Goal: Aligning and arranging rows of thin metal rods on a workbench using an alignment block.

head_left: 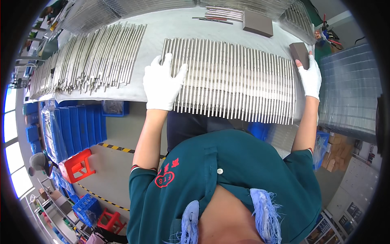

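Observation:
A long row of slim metal rods (231, 77) lies side by side across the table in front of me, their near ends jutting past its edge. My left hand (163, 83), in a white glove, rests flat on the row's left end with fingers spread and thumb apart. Beyond the row's right end, my right hand (309, 79) grips a dark grey-brown block (300, 53) between thumb and fingers. Its glove leaves the thumb tip and a fingertip bare. The block stands close to the last rods; whether it touches them I cannot tell.
Another bunch of metal rods (101, 57) lies unevenly at the left. At the back, a second grey-brown block (258, 24) sits beside a few rods (224, 14). Clear plastic trays (349, 85) are stacked at right. Blue crates (81, 124) and a red stool (79, 166) stand below left.

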Available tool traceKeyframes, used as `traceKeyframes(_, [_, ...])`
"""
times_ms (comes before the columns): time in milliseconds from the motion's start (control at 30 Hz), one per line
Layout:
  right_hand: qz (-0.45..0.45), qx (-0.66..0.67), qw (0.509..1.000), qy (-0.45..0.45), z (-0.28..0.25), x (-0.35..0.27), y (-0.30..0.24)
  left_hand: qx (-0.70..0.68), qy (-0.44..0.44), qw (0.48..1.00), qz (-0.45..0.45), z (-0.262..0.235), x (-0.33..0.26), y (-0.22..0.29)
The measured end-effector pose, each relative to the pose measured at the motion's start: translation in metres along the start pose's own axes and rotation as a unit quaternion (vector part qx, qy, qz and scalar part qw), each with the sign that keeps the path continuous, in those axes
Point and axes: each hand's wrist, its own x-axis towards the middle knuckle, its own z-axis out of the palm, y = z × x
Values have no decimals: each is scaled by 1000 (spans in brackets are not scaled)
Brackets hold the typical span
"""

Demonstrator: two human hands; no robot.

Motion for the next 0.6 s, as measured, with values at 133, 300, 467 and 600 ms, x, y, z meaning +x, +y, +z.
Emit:
traceKeyframes(133, [-72, -108, 991, -39, 0, -1, 13, -60, -20, 997, 35, -15, -11, -3])
traceKeyframes(300, [-36, 9, 997, -71, 5, 0, 13, -106, -64, 988, 89, -32, -39, -12])
traceKeyframes(467, [31, -20, 990, -136, -5, 12, 6, -149, -151, 944, 252, -47, -42, 20])
traceKeyframes(600, [-16, 20, 999, 22, -26, 1, -19, -237, -184, 883, 362, -21, -44, 73])
